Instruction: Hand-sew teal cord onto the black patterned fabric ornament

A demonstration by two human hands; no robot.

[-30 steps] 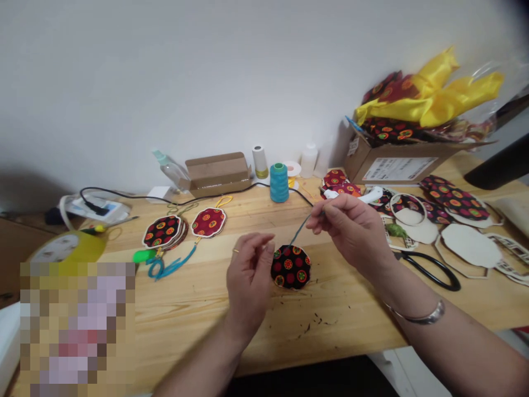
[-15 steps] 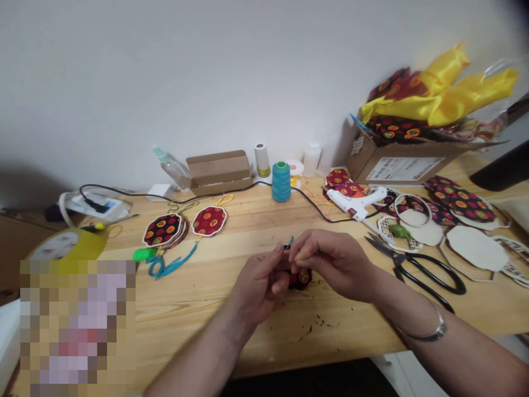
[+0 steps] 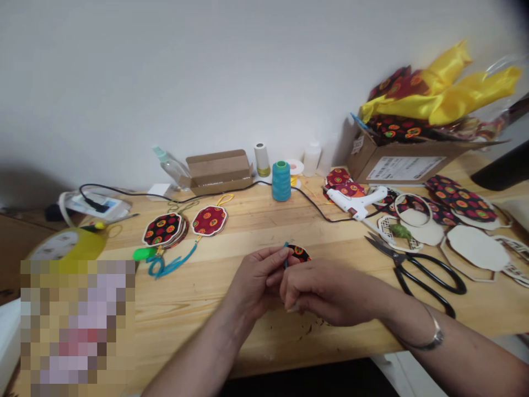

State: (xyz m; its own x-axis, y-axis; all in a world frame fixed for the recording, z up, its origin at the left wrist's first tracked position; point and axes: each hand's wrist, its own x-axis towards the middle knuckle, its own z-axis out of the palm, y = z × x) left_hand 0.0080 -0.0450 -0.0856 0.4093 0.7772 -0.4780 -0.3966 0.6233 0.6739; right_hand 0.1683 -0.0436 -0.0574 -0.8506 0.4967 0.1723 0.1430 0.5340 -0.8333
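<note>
Near the front middle of the table, my left hand (image 3: 257,278) pinches a black fabric-covered piece (image 3: 299,253) with an orange and red pattern. A short teal cord (image 3: 286,255) lies along that piece beside my left thumb. My right hand (image 3: 324,291) is closed in front of it, fingers bent together, and covers the piece's lower part. Whatever the right fingers grip is hidden or too thin to see. Finished-looking patterned pieces, one red (image 3: 210,220) with a yellow loop and a stack of black ones (image 3: 163,230) with teal cord, lie to the left.
Black-handled scissors (image 3: 399,258) lie right of my hands, below a white glue gun (image 3: 359,203). A teal thread spool (image 3: 281,182) stands behind. A cardboard box (image 3: 397,160) with fabric is back right; a yellow tape roll (image 3: 88,242) is left. Dark scraps lie nearby.
My right hand has come down and toward me, from above the patterned piece to in front of it. The piece now shows above my right hand, with the teal cord more visible.
</note>
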